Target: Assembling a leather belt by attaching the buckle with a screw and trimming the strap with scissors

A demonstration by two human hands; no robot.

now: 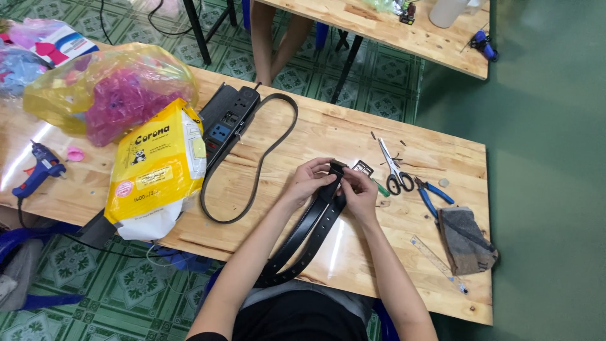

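On wooden table, mid-front: left hand and right hand both pinch folded end of black belt, fingers curled tight. Buckle just beyond, scissors and pliers right. Yellow bag left. Forearms angled inward, meeting over belt.

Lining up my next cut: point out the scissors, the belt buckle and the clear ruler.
scissors (392,169), head view, on the blades near the pivot.
belt buckle (363,168), head view, on its metal frame.
clear ruler (435,259), head view, mid-length.
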